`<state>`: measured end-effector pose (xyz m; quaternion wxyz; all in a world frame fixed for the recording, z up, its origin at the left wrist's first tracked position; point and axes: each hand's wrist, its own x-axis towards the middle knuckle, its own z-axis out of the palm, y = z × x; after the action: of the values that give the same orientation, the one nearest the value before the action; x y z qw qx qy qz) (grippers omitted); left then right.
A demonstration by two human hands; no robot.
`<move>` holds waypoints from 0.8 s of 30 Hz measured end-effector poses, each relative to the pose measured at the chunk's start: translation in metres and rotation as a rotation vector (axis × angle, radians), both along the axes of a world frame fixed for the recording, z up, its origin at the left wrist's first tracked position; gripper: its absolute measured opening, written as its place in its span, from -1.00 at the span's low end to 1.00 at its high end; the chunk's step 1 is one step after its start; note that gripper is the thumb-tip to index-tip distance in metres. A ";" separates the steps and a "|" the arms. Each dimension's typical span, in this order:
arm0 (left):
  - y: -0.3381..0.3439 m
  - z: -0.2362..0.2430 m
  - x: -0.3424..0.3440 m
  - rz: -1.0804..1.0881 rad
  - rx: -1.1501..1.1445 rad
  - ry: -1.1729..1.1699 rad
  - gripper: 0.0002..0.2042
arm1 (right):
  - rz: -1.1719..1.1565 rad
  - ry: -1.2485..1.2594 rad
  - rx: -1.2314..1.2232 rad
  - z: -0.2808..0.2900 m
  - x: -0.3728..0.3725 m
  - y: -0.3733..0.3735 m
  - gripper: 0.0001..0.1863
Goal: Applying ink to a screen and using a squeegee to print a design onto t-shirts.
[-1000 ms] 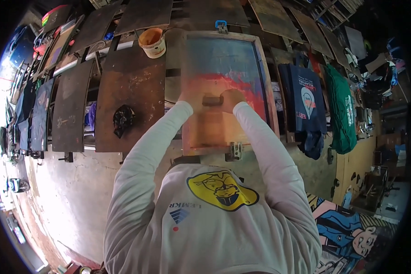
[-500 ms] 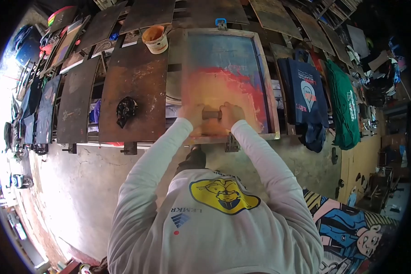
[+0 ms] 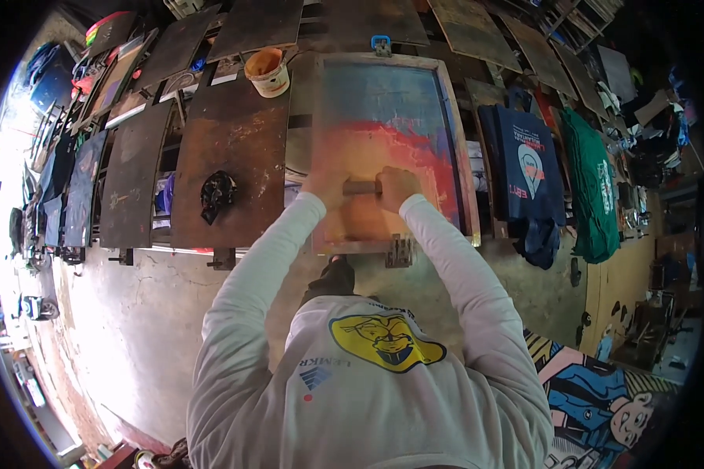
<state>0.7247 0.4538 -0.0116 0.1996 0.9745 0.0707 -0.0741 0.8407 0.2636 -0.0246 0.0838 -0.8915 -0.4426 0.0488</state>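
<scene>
Both my hands grip a squeegee (image 3: 361, 187) across the lower part of a screen-printing frame (image 3: 463, 168). My left hand (image 3: 326, 187) is closed around its left end, and my right hand (image 3: 397, 189) around its right end. The squeegee's blade is hard to make out. Blue-grey shows on the far part of the mesh (image 3: 383, 86), with a red band and an orange-yellow area nearer me. A blue-handled clamp (image 3: 381, 45) sits at the far edge of the frame, and a metal hinge or clamp (image 3: 399, 250) at the near edge.
On the dark board (image 3: 242, 148) to the left stand an ink-stained bucket (image 3: 268, 76) and a crumpled black plastic bag (image 3: 218, 195). To the right, a navy tote bag (image 3: 508, 187) and green cloth bags (image 3: 588, 187) lie on boards. More boards run along both sides.
My hands and the squeegee have shifted a little away from me over the mesh. The whole view has tilted slightly, so the frame's near edge appears lower.
</scene>
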 end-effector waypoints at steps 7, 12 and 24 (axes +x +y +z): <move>0.044 0.000 0.063 0.007 -0.016 -0.031 -0.47 | 0.000 0.021 -0.093 -0.002 0.066 0.055 -0.82; 0.050 -0.005 0.074 0.074 -0.047 0.022 -0.40 | -0.018 0.081 -0.177 -0.004 0.075 0.061 -0.73; 0.016 0.004 0.044 0.106 0.060 0.108 -0.40 | -0.114 0.066 -0.124 -0.006 0.028 0.029 -0.79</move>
<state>0.7684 0.4703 -0.0073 0.1701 0.9695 0.1352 -0.1138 0.8687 0.2926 -0.0307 0.0455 -0.9165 -0.3844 0.1010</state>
